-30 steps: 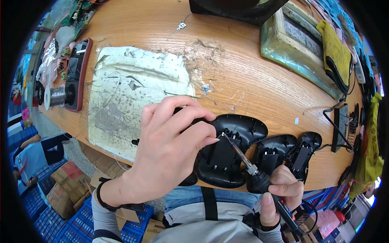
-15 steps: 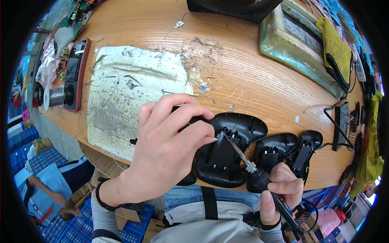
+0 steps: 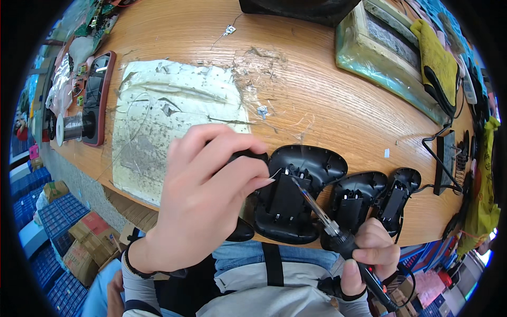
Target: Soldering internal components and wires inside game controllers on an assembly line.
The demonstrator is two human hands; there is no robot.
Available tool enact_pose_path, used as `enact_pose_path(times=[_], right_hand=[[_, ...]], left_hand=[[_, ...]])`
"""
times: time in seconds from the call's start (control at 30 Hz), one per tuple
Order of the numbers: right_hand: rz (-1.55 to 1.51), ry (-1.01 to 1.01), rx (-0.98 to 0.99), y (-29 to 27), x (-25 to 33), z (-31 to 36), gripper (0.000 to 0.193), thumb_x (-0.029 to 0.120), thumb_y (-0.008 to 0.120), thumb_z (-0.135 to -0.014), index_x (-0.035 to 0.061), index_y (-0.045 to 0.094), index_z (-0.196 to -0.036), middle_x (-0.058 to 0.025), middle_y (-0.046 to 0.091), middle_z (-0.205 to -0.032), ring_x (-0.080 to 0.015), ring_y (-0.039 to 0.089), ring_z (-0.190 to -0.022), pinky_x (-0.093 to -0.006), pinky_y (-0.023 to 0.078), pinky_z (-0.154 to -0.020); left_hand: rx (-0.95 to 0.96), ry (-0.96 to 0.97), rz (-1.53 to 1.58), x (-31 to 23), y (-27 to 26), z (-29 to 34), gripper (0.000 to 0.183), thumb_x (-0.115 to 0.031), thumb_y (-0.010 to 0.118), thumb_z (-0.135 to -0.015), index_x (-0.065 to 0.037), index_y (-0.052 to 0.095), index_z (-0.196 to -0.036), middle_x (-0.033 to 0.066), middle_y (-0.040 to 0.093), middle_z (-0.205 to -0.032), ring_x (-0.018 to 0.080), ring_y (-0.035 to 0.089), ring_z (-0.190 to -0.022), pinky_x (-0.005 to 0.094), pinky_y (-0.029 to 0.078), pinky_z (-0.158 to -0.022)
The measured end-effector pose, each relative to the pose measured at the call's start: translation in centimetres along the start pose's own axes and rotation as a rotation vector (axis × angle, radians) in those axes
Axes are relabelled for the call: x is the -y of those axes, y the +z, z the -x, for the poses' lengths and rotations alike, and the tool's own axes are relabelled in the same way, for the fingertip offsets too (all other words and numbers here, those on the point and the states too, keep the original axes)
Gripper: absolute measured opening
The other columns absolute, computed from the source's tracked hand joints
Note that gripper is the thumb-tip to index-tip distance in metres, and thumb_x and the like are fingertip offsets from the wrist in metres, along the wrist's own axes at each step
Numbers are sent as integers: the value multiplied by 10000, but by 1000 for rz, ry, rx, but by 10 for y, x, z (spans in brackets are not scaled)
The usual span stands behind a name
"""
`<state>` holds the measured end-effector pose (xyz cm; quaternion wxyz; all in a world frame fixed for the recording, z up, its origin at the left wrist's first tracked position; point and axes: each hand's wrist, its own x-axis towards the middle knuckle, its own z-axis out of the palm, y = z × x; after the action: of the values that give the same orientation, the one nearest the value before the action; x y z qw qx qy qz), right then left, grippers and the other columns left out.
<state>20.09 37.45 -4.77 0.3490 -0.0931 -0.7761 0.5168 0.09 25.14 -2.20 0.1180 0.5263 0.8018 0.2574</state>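
Observation:
My left hand (image 3: pixel 203 185) is closed in a pinch on a thin solder wire (image 3: pixel 277 173). Its short end pokes out past my fingertips, close to the metal contacts of a black game controller shell (image 3: pixel 332 162). In my right hand (image 3: pixel 376 244) is a soldering iron (image 3: pixel 344 244) with a black handle, held like a pen. The iron's tip lies over the shell's rectangular battery box (image 3: pixel 288 199), slightly right of the wire end; whether it touches cannot be told. Another dark shell (image 3: pixel 242 231) is partly hidden behind my left hand.
Two more shells, a middle one (image 3: pixel 373 182) and a far-right one (image 3: pixel 407 178), sit along the table's near edge. A stained paper sheet (image 3: pixel 179 84), a solder spool (image 3: pixel 71 128) and a phone (image 3: pixel 97 95) lie left. Back right, a yellow glove (image 3: pixel 435 53) drapes over a framed box (image 3: pixel 351 47).
My left hand has drawn a little to the left, baring the solder wire's end. The iron's tip has shifted slightly right and down, off the contacts. A person at lower left has moved nearer.

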Motion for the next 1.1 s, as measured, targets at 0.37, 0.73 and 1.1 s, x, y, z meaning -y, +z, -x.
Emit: enact_pose_path(times=[0.37,0.73,1.1], right_hand=[[58,143,62,-22,16,31,335,279,662,-763,72,413,-847,-35,412,-540,-154,369,-458,-317,296,-480],[-42,111,-140,5,5,3,221,50,678,-637,-20,516,-770,-100,505,-532,-174,453,-382,-283,338,-396],[24,97,-102,10,0,-6,205,43,662,-663,-14,505,-782,-96,522,-559,-171,463,-399,-282,369,-422]], left_hand=[[-31,-83,241,-17,7,26,157,51,684,-628,-1,598,-748,89,613,-881,264,561,-821,333,449,-699],[-115,-1,39,-7,16,15,152,52,668,-637,-10,586,-750,77,618,-935,269,542,-878,344,429,-757],[-104,-2,30,-5,15,13,155,28,682,-633,-25,592,-747,64,616,-938,264,543,-887,345,428,-764]])
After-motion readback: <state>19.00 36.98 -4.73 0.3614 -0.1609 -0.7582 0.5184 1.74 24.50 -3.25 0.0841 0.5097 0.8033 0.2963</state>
